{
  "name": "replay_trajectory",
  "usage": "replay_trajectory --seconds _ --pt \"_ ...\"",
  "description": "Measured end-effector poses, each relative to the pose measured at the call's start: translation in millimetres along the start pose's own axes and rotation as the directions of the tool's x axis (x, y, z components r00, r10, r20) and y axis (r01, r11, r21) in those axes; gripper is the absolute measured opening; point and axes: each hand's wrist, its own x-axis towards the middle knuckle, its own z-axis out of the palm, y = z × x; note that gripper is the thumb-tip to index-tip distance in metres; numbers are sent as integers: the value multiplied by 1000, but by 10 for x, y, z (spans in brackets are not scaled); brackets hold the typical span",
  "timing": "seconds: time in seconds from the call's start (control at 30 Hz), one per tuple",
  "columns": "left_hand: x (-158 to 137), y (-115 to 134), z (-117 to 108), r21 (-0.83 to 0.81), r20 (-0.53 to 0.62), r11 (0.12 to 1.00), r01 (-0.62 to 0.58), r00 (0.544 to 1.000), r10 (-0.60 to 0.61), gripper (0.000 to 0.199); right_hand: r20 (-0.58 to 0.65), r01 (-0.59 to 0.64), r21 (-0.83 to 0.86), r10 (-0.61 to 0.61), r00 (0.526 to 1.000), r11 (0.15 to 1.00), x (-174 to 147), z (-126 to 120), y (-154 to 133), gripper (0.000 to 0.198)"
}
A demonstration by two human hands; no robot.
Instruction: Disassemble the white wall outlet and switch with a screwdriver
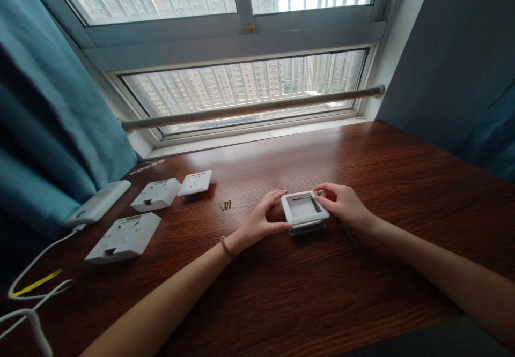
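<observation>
A white square socket frame [295, 220] with an open middle sits just in front of me, above a dark base piece [308, 229] on the table. My left hand [265, 215] grips its left side, thumb at the near corner and fingers at the far one. At the frame's far right corner, my right hand [348, 204] is closed in a pinch. A thin screwdriver [350, 233] seems to be in it: the shaft slants out below the palm, while the fingers cover most of the handle. Several small screws [226, 205] lie to the left.
A white socket panel [195, 183] and two white boxes [156, 194] [124, 237] stand on the left. Beyond them lie a white power strip [97, 203], its cable [40, 252] and a yellow strip [37, 283]. Curtain [60, 89] and window rail [253, 109] border the wooden table [402, 185].
</observation>
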Motion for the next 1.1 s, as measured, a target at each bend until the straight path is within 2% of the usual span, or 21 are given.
replay_trajectory --seconds 0.3,0.67,1.1 --pt "-27 -39 -21 -28 86 997 68 994 -66 83 31 74 -109 -71 997 991 -23 -8 6 32" --pt "-15 -14 -6 108 107 993 52 992 -64 87 92 124 -204 -107 990 971 -37 17 48 27" --pt "-10 40 2 126 110 990 59 991 -73 87 110 140 -225 -117 987 964 -47 50 56 24"
